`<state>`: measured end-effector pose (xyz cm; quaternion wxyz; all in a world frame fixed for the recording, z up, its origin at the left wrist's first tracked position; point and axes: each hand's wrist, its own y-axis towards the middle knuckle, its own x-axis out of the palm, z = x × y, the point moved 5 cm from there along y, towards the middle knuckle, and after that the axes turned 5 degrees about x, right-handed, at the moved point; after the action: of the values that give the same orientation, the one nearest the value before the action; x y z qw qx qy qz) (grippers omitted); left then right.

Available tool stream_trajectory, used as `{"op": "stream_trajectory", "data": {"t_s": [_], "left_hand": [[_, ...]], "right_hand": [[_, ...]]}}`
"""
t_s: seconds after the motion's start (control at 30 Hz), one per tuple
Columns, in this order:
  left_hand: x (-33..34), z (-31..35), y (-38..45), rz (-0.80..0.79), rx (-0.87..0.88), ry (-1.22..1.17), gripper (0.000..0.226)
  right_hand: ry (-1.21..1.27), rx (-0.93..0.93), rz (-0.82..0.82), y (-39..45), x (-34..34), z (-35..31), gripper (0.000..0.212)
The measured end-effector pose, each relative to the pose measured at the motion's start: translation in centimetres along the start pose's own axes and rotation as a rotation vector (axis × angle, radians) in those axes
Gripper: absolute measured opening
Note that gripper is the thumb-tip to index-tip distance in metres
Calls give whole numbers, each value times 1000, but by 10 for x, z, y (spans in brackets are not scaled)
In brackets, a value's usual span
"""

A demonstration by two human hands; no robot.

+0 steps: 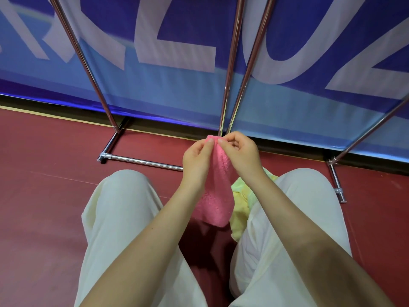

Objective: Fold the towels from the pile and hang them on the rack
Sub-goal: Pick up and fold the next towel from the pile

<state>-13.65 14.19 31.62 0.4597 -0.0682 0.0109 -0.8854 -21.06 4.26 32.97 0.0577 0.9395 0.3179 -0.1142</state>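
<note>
Folding in hand: a pink towel pinched at its top edge, not yet on the rack.

Taking the pink towel (218, 191) as the mark and reading left to right: to its left a chrome rack foot bar (141, 161) lies on the red floor (44, 196). The left hand (195, 161) pinches the towel's top edge, and the right hand (242, 155) pinches the same edge just beside it, thumbs nearly touching, so the cloth hangs doubled between the knees. Just right of it and lower, a yellow-green towel pile (241, 209) rests against the right trouser leg. Behind it, chrome rack poles (232, 63) rise before a blue banner (177, 89). I judge the next move calls for squaring the fold, then lifting it to a rail. No container shows.
</note>
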Motion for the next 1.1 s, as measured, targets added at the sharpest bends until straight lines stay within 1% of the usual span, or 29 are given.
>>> {"op": "stream_trajectory", "data": {"t_s": [0.1, 0.2, 0.37, 0.43, 0.5, 0.57, 0.67, 0.7, 0.8, 0.83, 0.9, 0.97, 1.0, 1.03, 1.1], "left_hand": [[-12, 2, 5, 80, -20, -4, 30], [-25, 7, 11, 141, -4, 25, 37], [-44, 16, 19, 209, 56, 58, 33], [-50, 15, 22, 193, 106, 115, 30], [-52, 15, 21, 169, 182, 214, 31], [-49, 18, 16, 132, 273, 325, 25], [-37, 27, 2, 52, 398, 432, 15], [-33, 27, -2, 18, 426, 438, 14], [-22, 24, -13, -76, 476, 454, 12], [-20, 23, -16, -97, 487, 458, 12], [-18, 23, -18, -105, 500, 457, 12], [-21, 24, -16, -59, 481, 416, 14], [-23, 24, -15, -27, 456, 382, 15], [-26, 24, -13, 5, 425, 346, 17], [-32, 21, -8, 55, 355, 277, 20]], "right_hand": [[-70, -60, -114, -3, 5, -2, 10], [-213, -93, -163, -4, 7, 7, 9], [-467, -64, -220, -4, 3, 28, 9], [-486, -82, -212, -5, 0, 31, 9], [-508, -124, -145, -5, -7, 30, 8], [-517, -128, -99, -5, -15, 30, 10], [-534, -66, -110, -6, -23, 33, 28], [-556, -56, -115, -6, -24, 36, 29], [-646, -68, -121, -8, -20, 44, 10], [-661, -78, -111, -9, -19, 45, 9], [-713, -108, -75, -7, -21, 45, 13], [-797, -142, -34, -5, -25, 44, 11], [-803, -140, -40, -3, -26, 45, 10], [-762, -104, -75, -2, -26, 47, 8], [-612, 45, -186, -1, -22, 53, 8]]}}
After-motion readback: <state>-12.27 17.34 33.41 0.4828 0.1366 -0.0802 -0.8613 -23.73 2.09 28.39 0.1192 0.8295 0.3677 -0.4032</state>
